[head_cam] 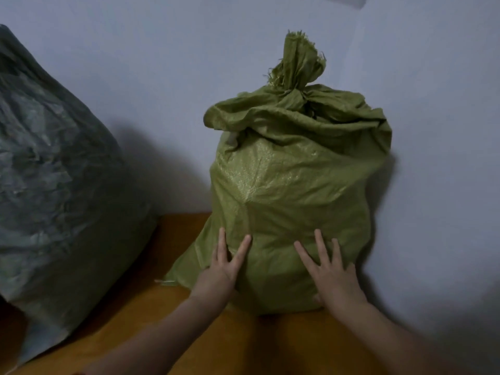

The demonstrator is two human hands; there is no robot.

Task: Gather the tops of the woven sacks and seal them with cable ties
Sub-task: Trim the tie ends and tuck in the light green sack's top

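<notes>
Grey sack (pixel 54 185) stood at left on the orange floor (pixel 167 307). My left hand (pixel 216 272) and right hand (pixel 335 280), fingers straight and spread, pressed flat on the green sack (pixel 292 190), upright against the wall (pixel 162 77), its neck bunched, frayed.

Of 2 woven sacks, the olive-green sack (pixel 292 190) stands upright and full on the orange-brown bench (pixel 151 307), close against a pale wall (pixel 162 77). Its top is gathered into a tight neck, with a frayed tuft sticking up. The larger grey-green sack (pixel 54 171) leans at the left, apart from it.
</notes>
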